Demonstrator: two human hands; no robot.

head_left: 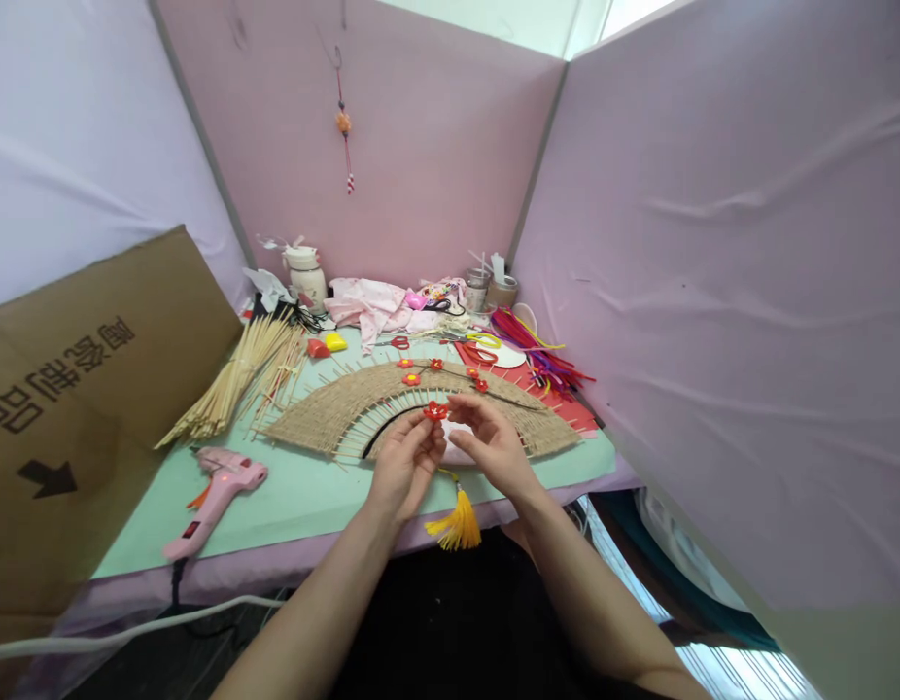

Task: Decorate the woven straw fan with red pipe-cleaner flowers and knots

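Observation:
My left hand [408, 457] pinches a small red flower [435, 411] between thumb and fingers, above the lower middle of a fan. My right hand [492, 439] is just right of the flower, its fingers curved and thumb apart; whether a fingertip touches a petal I cannot tell. The woven tan fan [319, 413], with thin sticks showing along its edges, lies flat beneath both hands. Several red flowers [411, 379] with yellow centres sit on its upper band along a dark branch. A yellow tassel [459, 522] hangs at the table's front edge.
A pink glue gun [217, 498] lies at the left front beside a cardboard box [115, 360]. Bundled sticks [235, 379] are behind it. Scissors [477, 354], coloured pipe cleaners [541, 350], cloth [369, 303] and a bottle [305, 277] are along the back.

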